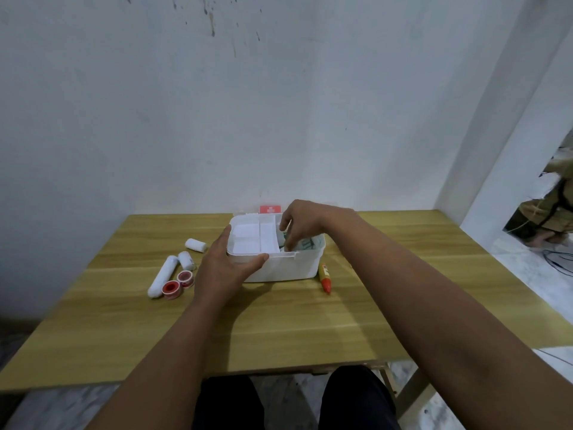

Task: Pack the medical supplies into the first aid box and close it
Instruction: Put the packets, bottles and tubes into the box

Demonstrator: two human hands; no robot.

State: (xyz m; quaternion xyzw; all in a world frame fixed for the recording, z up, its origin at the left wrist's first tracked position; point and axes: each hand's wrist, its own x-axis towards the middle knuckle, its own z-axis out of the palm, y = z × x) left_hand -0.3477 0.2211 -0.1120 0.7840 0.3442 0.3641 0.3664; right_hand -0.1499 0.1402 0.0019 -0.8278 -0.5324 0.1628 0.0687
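From the head view, a white first aid box (288,265) stands open near the far middle of a wooden table (279,330), close to the pale wall; a white divided tray (252,240) sits across its left half, and a red lid label with a white cross (270,209) peeks up behind its back edge. The left hand (226,268) clasps the box's near-left corner, thumb laid along the front rim and fingers spread up the left side of the tray, so it is wrapped loosely around the box rather than clenched. The right hand (299,226) reaches down into the open right part of the box, fingers bent downward among greenish packaged items (310,243); whether it has pinched one of them or only touches them cannot be told, since the fingertips are hidden by the rim. Left of the box on the table lie three white bandage rolls: a short one (196,245) farthest back, a second (186,260) nearer, and a long one (162,277) beside it. Two red and white tape spools (178,284) lie just beside the long roll's near end. An orange and yellow tube (325,278) lies just off the box's near-right corner.
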